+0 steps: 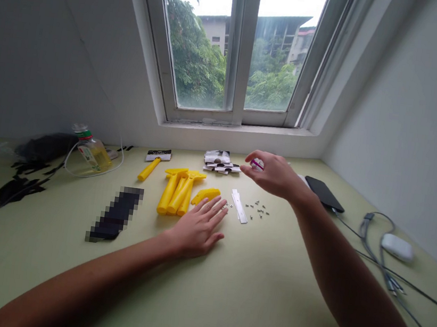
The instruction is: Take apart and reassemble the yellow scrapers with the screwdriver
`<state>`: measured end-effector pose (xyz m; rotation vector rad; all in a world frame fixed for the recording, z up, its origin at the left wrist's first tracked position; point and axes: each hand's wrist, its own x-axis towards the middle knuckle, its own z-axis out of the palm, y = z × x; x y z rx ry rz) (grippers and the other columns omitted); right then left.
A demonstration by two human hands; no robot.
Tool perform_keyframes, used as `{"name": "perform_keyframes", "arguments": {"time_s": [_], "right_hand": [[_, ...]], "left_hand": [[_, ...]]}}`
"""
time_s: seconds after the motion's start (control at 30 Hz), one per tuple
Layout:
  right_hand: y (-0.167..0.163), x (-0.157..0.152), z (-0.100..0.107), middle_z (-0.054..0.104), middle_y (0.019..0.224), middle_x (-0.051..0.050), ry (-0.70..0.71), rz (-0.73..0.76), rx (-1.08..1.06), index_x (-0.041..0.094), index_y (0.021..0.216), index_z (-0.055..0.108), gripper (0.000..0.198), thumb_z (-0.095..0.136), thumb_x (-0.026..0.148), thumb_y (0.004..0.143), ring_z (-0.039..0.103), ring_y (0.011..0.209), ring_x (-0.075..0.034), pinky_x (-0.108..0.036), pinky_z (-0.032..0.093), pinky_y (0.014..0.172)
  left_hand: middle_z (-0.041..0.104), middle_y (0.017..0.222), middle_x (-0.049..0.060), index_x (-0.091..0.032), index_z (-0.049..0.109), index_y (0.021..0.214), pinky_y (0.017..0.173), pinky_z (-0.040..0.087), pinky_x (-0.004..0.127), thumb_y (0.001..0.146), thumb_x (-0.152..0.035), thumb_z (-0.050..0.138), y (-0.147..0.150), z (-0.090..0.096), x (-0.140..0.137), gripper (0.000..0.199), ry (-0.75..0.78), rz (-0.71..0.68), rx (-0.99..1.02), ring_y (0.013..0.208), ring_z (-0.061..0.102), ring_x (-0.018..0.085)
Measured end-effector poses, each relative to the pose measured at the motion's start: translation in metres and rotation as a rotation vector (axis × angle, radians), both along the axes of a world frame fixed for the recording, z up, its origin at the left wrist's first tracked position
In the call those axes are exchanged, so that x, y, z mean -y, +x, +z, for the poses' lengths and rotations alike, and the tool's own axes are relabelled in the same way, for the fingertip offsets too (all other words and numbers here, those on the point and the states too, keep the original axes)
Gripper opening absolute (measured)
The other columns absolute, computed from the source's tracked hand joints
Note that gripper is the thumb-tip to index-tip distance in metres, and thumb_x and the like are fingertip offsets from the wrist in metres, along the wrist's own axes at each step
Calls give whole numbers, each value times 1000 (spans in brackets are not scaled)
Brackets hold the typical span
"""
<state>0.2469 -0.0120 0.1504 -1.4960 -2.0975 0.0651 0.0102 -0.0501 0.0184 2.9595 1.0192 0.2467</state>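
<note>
My left hand [199, 228] lies flat on the table, fingers spread. Its fingertips are by a flat yellow plastic piece [205, 195] and tiny metal parts. Left of it are several yellow scraper-like handles [180, 190] in a pile. My right hand [272, 173] is curled above the far part of the table. Between its thumb and fingers shows a small purple and whitish thing [257, 163], mostly hidden by the hand. White metal strips [239, 206] lie between my hands, with several small screws [257, 209] scattered to their right.
Folded black-and-white cards [220, 161] lie by the wall. A single carded yellow tool [149, 169], a pixelated dark object [115, 215] and a bottle [93, 152] are left. At right are a black flat device [324, 193], cables [377, 259] and a white case [397, 247].
</note>
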Motion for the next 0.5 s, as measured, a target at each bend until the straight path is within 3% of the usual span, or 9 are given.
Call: {"name": "perform_keyframes", "arguments": {"time_s": [0.23,0.37,0.5], "right_hand": [[-1,13,10,70,79,-3,-26,114,-123,21,93,69,33,58,51,83,61,68,-16,-26,43,62],[-1,25,14,64,68,-1,169,44,-288,20,81,66,28,60,47,83,54,58,-13,-26,41,57],[12,34,-2,46,53,3,311,-86,-576,22,65,51,30,61,46,82,43,48,-12,-27,37,49]], "left_hand": [[21,159,13,-16,22,153,119,19,46,98,-53,32,-2,-5,11,67,-106,-103,-4,147,15,27],[17,159,15,-13,20,154,120,17,46,97,-56,28,6,-7,1,71,-167,-76,-1,147,14,28],[11,160,15,-14,16,154,120,13,47,97,-58,26,8,-16,-4,73,-173,-65,-8,148,7,28]]}}
